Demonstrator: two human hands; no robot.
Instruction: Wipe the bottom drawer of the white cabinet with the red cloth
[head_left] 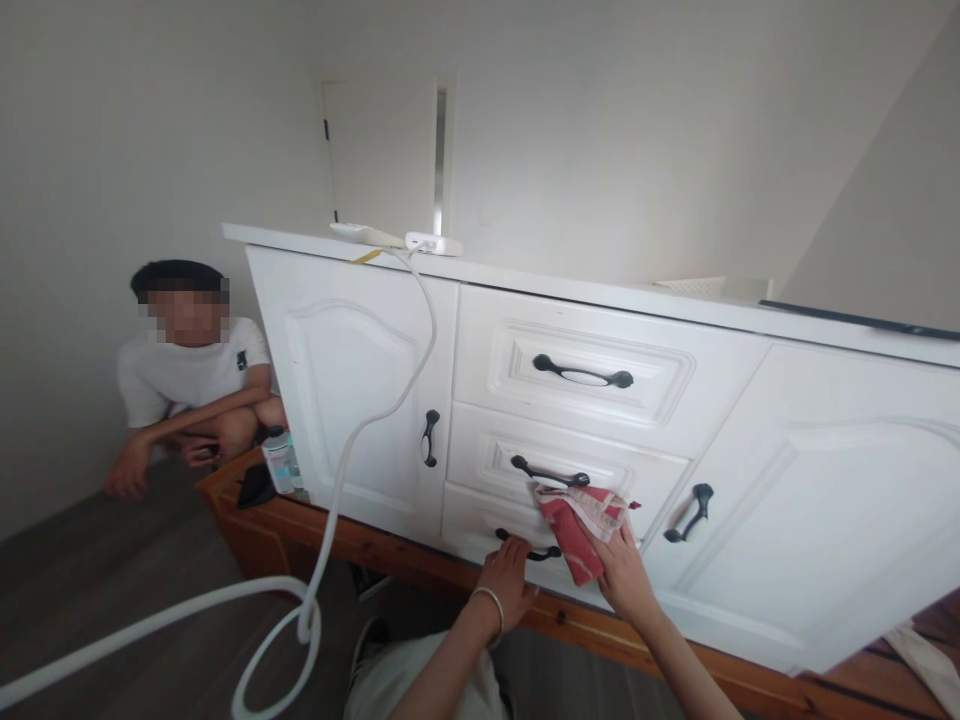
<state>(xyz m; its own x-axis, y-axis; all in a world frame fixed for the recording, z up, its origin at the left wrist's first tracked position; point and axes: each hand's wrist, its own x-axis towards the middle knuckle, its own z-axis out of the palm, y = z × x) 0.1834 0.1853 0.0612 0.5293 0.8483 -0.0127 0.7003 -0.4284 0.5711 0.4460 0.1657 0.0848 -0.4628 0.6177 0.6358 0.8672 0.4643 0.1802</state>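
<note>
Pressing a crumpled red-and-cream cloth [581,525] against the front of a white wooden sideboard [810,500] with the right hand [619,570], fingers bunched and pinching the fabric from below. Cloth lying just under the black curved handle of the middle drawer [550,472], touching the drawer face and hanging down over the bottom drawer front.

Resting the left hand [506,580] at the black handle of the bottom drawer [529,549], fingers curled up onto it; whether gripping fully or only touching, not possible to tell. Wearing a thin pale bangle [491,605] on the left wrist.

Standing on a brown wooden base [360,545], the sideboard showing a top drawer with a black-and-white handle [583,374] and two arched doors with black handles on either side. Lying on the sideboard's top, a flat white box-shaped device [431,243], with a thick white cable [352,440] dropping from it down the left door and looping across the dark floor.

Crouching well apart at the left, beside the sideboard's end, a person in a white T-shirt [187,375], arms folded over knees. Standing near that person on the wooden base, a small clear bottle [279,465] and a dark flat object [255,487].
</note>
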